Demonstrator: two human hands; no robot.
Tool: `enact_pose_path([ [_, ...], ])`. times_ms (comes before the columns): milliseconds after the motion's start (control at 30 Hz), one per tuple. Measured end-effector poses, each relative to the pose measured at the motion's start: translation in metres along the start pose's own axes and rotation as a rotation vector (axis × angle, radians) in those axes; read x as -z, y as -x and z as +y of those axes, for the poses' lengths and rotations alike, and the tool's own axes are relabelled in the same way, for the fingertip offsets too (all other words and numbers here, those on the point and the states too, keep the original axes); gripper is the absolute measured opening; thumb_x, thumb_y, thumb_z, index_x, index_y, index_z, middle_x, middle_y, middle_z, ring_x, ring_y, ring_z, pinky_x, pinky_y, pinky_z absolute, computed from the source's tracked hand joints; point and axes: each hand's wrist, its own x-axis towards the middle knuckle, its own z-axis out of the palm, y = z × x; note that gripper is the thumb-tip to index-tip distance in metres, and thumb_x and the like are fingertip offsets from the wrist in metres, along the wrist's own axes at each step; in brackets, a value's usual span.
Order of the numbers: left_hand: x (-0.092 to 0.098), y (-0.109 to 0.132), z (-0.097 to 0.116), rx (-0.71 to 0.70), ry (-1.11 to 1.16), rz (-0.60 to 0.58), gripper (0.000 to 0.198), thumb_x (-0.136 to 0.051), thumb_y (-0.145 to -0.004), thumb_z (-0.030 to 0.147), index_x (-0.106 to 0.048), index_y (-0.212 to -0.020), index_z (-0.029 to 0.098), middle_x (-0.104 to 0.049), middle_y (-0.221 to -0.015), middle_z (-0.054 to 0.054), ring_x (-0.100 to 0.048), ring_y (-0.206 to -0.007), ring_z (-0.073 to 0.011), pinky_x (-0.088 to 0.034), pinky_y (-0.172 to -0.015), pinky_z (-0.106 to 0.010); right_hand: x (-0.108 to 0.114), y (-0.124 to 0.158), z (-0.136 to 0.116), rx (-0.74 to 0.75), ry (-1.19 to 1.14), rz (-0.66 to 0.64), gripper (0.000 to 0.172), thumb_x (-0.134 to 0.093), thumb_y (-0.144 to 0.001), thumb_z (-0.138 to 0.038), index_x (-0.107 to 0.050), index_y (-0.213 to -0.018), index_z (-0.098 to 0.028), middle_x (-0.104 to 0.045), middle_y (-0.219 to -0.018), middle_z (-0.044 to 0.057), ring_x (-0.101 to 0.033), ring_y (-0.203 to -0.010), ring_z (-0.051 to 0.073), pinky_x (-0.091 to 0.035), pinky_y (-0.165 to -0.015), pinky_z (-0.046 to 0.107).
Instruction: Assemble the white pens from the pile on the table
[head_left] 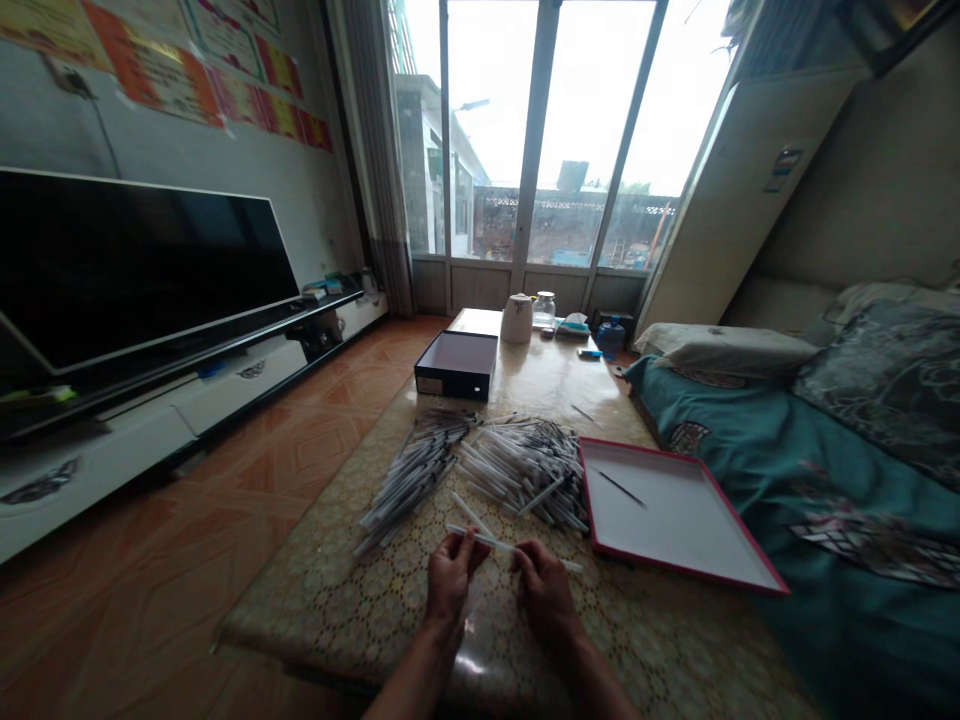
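Left hand [450, 580], right hand [545, 587]: fingers pinched white tube [496, 542] | piles [525, 465] left of red lid [690, 510]: probably remained; done share unclear

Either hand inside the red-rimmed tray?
No, left hand and right hand are both left of the tray, over the table.

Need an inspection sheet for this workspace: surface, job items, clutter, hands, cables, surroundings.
Surface: table, glossy patterned cover
Job items: left pile and right pile of slim tubes; red-rimmed tray to their right, dark stick inside; open dark box behind the left pile
Clutter: kettle, glass jar at the far end
Hands: fingers of left hand and right hand closed on white tubing; one piece or two unclear
Cables: thin cord on left wall
Surroundings: television left, window ahead, teal-covered seat right
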Motion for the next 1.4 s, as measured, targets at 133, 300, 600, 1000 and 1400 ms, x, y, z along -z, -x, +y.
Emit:
enact_pose_path([
  [133,0.000,0.000,0.001,-0.001,-0.006,0.005,0.028,-0.078,-0.056,0.028,-0.065,-0.072,0.010,-0.066,-0.067,-0.003,-0.064,-0.061,-0.0122,-0.053,-0.063,-0.022,0.001,0.000,-0.002,-0.024,-0.069,-0.002,0.041,-0.051,-0.075,-0.055,-0.062,-0.086,-0.017,-0.064,-0.068,0.003,-0.056,-0.047,0.014,-0.041,-0.044,0.023],
  [300,-0.002,0.002,0.003,0.006,0.002,0.025,0.026,-0.078,-0.055,0.026,-0.065,-0.072,0.010,-0.066,-0.066,-0.003,-0.064,-0.060,-0.0125,-0.053,-0.063,-0.023,0.001,-0.001,-0.005,-0.013,-0.012,0.018,0.049,-0.039,-0.081,-0.058,-0.060,-0.061,-0.018,-0.061,-0.056,0.003,-0.057,-0.050,0.014,-0.040,-0.045,0.021],
  [600,-0.002,0.002,0.003,-0.013,0.014,0.017,0.027,-0.077,-0.056,0.029,-0.065,-0.072,0.011,-0.067,-0.066,-0.002,-0.064,-0.061,-0.0123,-0.053,-0.063,-0.023,-0.001,0.002,0.005,-0.094,-0.231,0.032,0.037,-0.055,-0.073,-0.053,-0.055,-0.083,-0.017,-0.062,-0.068,0.001,-0.052,-0.040,0.011,-0.041,-0.039,0.022],
  [1000,-0.001,0.002,0.003,-0.012,-0.003,-0.005,0.025,-0.076,-0.058,0.028,-0.066,-0.073,0.011,-0.067,-0.066,-0.003,-0.064,-0.061,-0.0125,-0.054,-0.064,-0.023,0.002,-0.002,0.000,-0.036,-0.210,0.017,0.027,-0.056,-0.073,-0.045,-0.056,-0.079,-0.018,-0.056,-0.061,-0.002,-0.046,-0.039,0.009,-0.037,-0.036,0.019],
  [1400,-0.009,-0.013,0.020,0.082,0.186,0.198,0.011,-0.064,-0.071,0.009,-0.058,-0.063,0.014,-0.063,-0.056,0.000,-0.062,-0.051,-0.0099,-0.054,-0.057,-0.022,0.018,-0.009,-0.001,-0.016,-0.080,0.218,0.031,-0.049,-0.079,-0.049,-0.054,-0.080,-0.018,-0.052,-0.057,-0.003,-0.049,-0.044,0.012,-0.040,-0.046,0.022],
])
